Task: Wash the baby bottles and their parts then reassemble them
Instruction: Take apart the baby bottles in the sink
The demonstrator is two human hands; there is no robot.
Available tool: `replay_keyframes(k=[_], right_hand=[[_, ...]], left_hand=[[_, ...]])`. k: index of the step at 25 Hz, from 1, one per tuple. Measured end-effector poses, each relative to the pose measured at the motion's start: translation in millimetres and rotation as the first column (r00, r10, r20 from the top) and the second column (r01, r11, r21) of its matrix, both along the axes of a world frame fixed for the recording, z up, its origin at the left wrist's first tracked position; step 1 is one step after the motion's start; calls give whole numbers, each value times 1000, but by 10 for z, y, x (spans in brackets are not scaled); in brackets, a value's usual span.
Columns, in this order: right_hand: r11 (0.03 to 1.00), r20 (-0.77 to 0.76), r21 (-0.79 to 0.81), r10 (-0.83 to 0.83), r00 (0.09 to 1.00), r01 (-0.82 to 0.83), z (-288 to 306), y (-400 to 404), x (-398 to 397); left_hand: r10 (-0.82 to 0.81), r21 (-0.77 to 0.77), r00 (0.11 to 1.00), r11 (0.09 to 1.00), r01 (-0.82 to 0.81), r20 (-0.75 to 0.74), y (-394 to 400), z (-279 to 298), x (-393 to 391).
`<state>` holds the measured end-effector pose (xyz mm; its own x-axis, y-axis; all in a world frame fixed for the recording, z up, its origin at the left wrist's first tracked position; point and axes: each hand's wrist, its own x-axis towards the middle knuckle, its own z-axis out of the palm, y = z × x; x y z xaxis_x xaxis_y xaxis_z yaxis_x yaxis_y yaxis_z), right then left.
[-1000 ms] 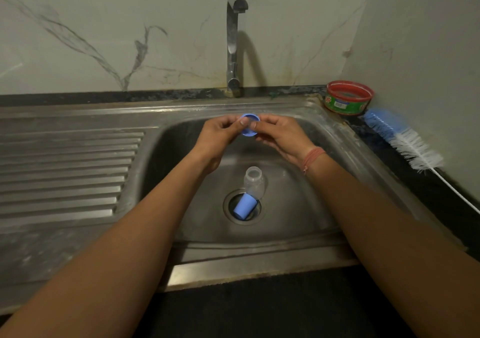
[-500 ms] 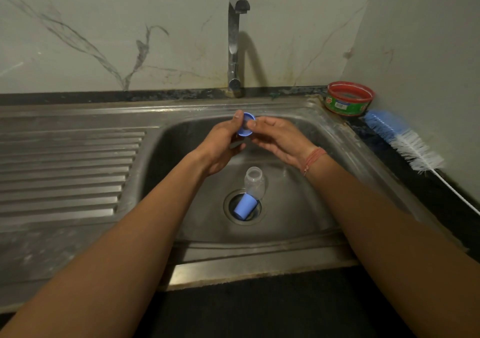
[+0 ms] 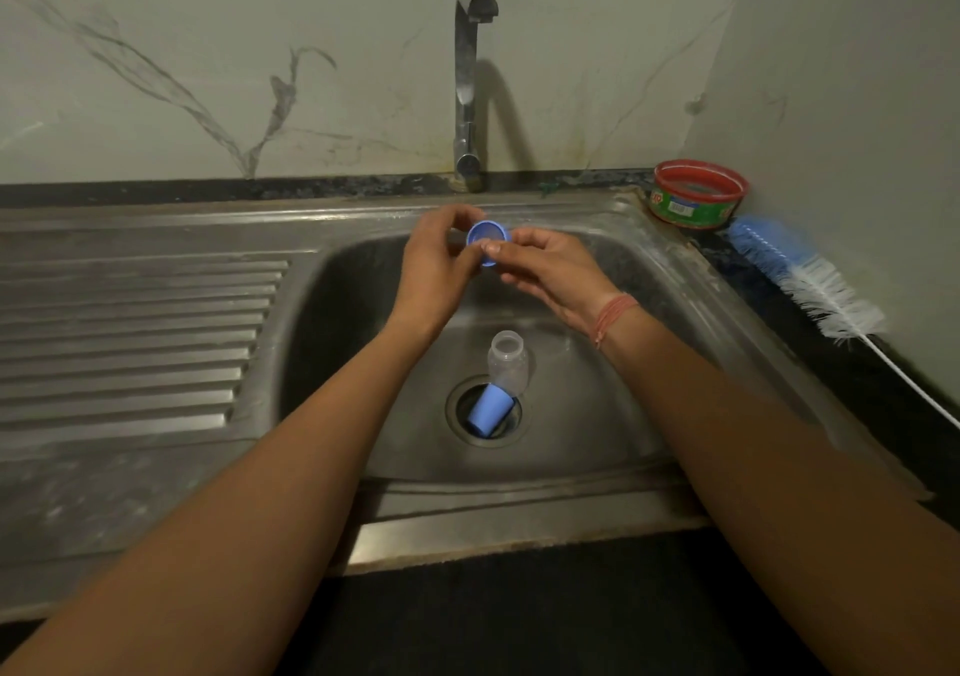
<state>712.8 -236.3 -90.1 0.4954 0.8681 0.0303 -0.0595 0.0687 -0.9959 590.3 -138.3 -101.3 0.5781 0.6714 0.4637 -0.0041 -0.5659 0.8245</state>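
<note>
Two hands: the left hand and the right hand are close together over the sink, and both pinch one small blue ring.
Left hand: its fingers curl round the left side of the ring.
Right hand: its thumb and fingers pinch the right side of the ring. A thin red string sits on that wrist.
Blue ring: it is up in the air, under the tap. It looks like the screw collar of a bottle. I cannot tell if a teat is inside it.
Clear bottle: it stands in the bottom of the sink, just beside the drain, with its mouth open at the top.
Blue cap: it lies tipped over in the drain, touching the foot of the bottle.
Water: none is coming out of the tap.
Brush: the bottle brush lies on the dark counter to the right, well apart from the hands.
Soap tub: a red and green tub sits in the back corner, near the brush.
How the ring will feel: I think it is light and hard, and slippery when wet. Holding it by the outer edge with fingertips on both sides seems best.
How the bottle will feel: it looks like thin, light plastic that tips over easily. Taking it round the middle seems safest.
What could go wrong: a wet ring could slip and drop into the sink.
</note>
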Motion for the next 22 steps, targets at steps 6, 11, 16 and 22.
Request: replay_keyframes(k=[6,11,16,22], right_hand=[[996,7,30,-84,996,83,0,-8,-39],[998,-55,36,-44,998,46,-56,0,52],[999,-283,51,20,959,-6,-58,-22,110],[994,-452,110,49,891,1,-35,3,73]], left_hand=[[119,394,987,917,-69,-105,36,30,-44],[152,492,968,870,-34,-200,-14,73,-39],[77,472,964,880,55,-255,-32,65,-36],[46,406,991,914,9,-125,-66,27,-29]])
